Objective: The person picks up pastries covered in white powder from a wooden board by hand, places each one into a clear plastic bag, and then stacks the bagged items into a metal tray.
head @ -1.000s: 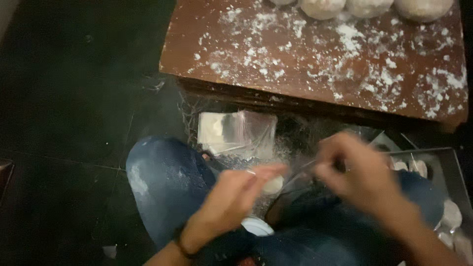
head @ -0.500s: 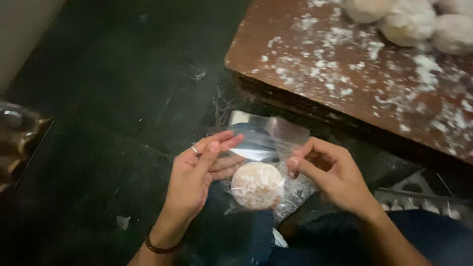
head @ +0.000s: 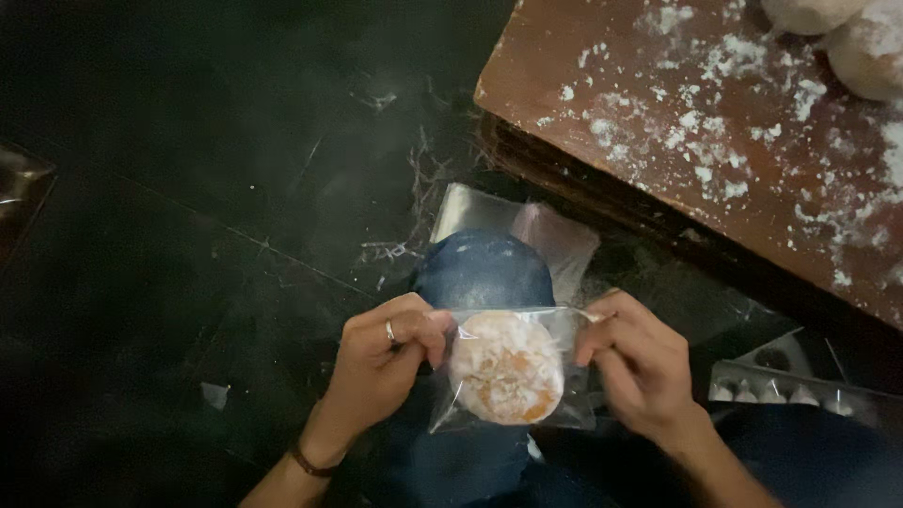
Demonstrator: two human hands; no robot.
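A round, flour-dusted pastry (head: 506, 369) sits inside a small clear plastic bag (head: 564, 329) held over my blue-jeaned knee (head: 484, 268). My left hand (head: 384, 357), with a ring and a wristband, pinches the bag's left top corner. My right hand (head: 635, 365) pinches the right top corner. The bag hangs flat between both hands, facing the camera.
A stack of clear plastic bags (head: 555, 235) lies on the dark floor beyond my knee. A floured wooden board (head: 715, 122) with dough balls (head: 870, 47) stands at the upper right. A metal tray (head: 800, 381) lies at the right, another tray edge (head: 19, 193) at far left.
A second ago both hands worked at an empty-looking bag near my lap. Since then the pastry has appeared inside the bag, and both hands now hold it up by its top corners.
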